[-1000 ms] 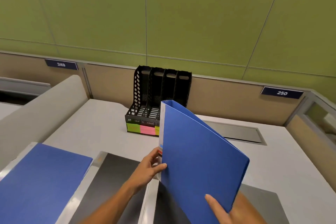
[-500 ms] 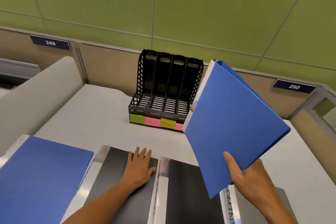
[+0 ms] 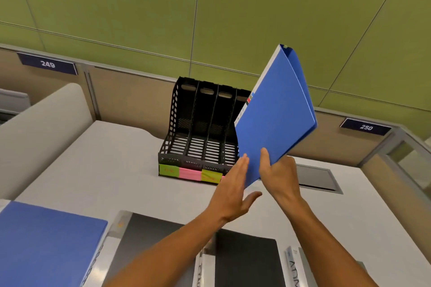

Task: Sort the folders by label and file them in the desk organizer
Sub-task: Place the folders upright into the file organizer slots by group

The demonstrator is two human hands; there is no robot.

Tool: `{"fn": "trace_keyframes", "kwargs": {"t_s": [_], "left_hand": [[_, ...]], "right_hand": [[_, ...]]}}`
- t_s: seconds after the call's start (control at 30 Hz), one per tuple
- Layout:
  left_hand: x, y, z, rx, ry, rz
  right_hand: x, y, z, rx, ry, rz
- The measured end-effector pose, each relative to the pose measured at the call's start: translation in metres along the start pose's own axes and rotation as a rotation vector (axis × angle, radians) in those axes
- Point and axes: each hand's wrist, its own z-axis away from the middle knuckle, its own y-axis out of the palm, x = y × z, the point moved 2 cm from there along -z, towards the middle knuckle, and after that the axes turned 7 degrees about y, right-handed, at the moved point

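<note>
Right hand (image 3: 278, 177) grips the near corner of the blue folder (image 3: 275, 121): thumb on the front cover, fingers behind it, out of sight. Folder is in the air, tilted, spine edge facing left, top leaning right and far. It sits over the right end of the black desk organizer (image 3: 200, 133) and hides most of the rightmost slot. Cannot tell if it touches the organizer.

Delta vs 0.5 s ago: the folder has moved left and farther away, from beside the organizer's right side to in front of its right slot. The left hand (image 3: 233, 191) has come off the black folder (image 3: 149, 247) it lay flat on and is now raised, fingers straight and together, fingertips at the blue folder's left edge near the bottom corner. It holds nothing; contact looks likely but is not certain. Right-hand grip is the same kind as before, at the bottom corner.

Organizer stands on the bench (image 3: 105, 170) against the far partition, four slots, all visible ones hold nothing. Coloured sticky labels (image 3: 189, 172) run along its front: green, pink, yellow, then a sliver of pink behind the left hand.

On the near bench: second blue folder (image 3: 46, 244) at left, the black folder next to it, another black folder (image 3: 247, 261) right of that, and a white spine (image 3: 295, 268) with print at the near right edge.
</note>
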Motion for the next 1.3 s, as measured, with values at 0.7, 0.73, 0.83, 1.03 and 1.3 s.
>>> {"fn": "trace_keyframes", "kwargs": {"t_s": [0.7, 0.73, 0.83, 1.03, 1.3], "left_hand": [[0.136, 0.005, -0.001, 0.5, -0.208, -0.708], [0.136, 0.006, -0.001, 0.499, -0.206, -0.713], [0.137, 0.006, 0.001, 0.489, -0.2, -0.721], [0.141, 0.007, 0.003, 0.493, -0.199, -0.712], [0.139, 0.007, 0.001, 0.53, -0.216, -0.725]], "right_hand": [[-0.033, 0.085, -0.091, -0.048, 0.044, 0.157], [-0.035, 0.089, -0.091, -0.056, 0.039, 0.158], [-0.043, 0.099, -0.086, -0.066, 0.063, 0.135], [-0.063, 0.108, -0.087, -0.058, 0.159, 0.155], [-0.051, 0.127, -0.096, 0.005, 0.118, 0.206]]}}
